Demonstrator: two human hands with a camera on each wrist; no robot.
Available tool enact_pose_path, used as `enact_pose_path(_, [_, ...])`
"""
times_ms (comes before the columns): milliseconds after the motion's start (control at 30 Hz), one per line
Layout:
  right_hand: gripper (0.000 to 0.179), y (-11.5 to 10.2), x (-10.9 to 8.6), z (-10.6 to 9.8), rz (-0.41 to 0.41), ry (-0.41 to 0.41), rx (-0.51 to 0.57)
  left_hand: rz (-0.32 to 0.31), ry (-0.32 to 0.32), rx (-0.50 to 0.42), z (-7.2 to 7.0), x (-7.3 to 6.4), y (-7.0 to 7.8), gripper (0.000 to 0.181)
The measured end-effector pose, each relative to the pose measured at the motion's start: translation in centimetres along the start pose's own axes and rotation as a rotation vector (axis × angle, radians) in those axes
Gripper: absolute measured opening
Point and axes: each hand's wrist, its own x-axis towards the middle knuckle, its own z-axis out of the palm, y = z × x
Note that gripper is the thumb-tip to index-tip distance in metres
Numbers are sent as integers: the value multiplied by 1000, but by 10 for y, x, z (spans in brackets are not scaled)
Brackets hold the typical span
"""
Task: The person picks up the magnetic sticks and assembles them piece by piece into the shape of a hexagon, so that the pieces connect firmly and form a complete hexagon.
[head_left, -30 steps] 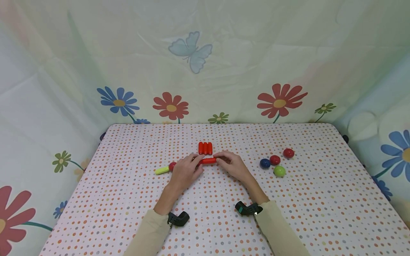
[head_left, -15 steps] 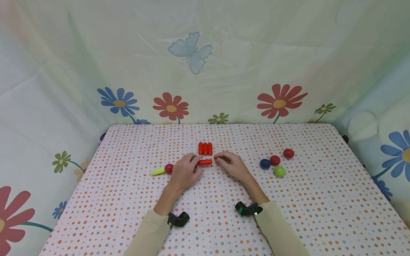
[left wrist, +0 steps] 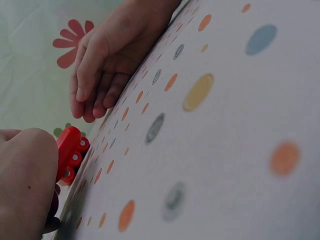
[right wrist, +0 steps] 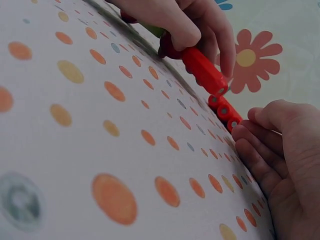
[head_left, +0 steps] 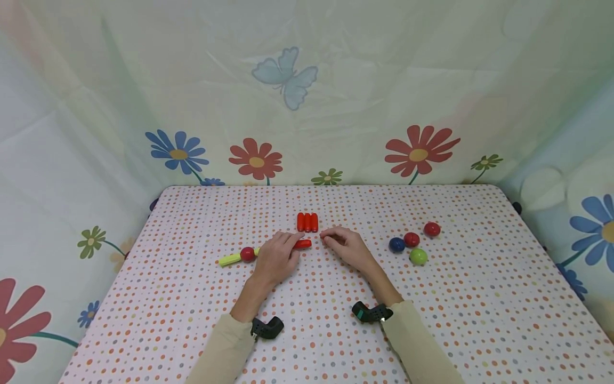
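Note:
My left hand (head_left: 277, 256) pinches a chain of magnetic rods and balls near its right end, thumb on the near side. In the head view, a yellow-green rod (head_left: 230, 260) leads the chain, then a red ball (head_left: 247, 254), part of a second yellow-green rod, and a red rod (head_left: 303, 244) beyond the fingers. A dark red ball (right wrist: 167, 47) joins the red rod by the thumb in the right wrist view. My right hand (head_left: 349, 248) rests by the table, fingers loosely bent, nothing visible in them, apart from the red rod's end.
Beyond the hands, three red rods (head_left: 307, 222) lie side by side. On the right sit a blue ball (head_left: 396, 245), a red ball (head_left: 411, 240), another red ball (head_left: 432, 230) and a green ball (head_left: 419, 256). A dotted cloth (head_left: 316, 330) covers the table.
The chain has shifted left, bringing part of the second yellow-green rod out from behind my left hand. My right hand, earlier at the red rod's end, no longer touches it.

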Motion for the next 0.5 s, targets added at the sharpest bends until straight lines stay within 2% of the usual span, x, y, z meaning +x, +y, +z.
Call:
enact_pose_path(167, [20, 2, 0, 1, -1, -2, -5, -8, -19, 5, 0, 0, 0, 35])
enact_pose_path(300, [20, 3, -1, 1, -2, -5, 3, -38, -55, 1, 2, -1, -1, 36])
enact_pose_path(500, [20, 3, 0, 0, 8, -9, -4, -46, -45, -9, 3, -1, -1, 35])
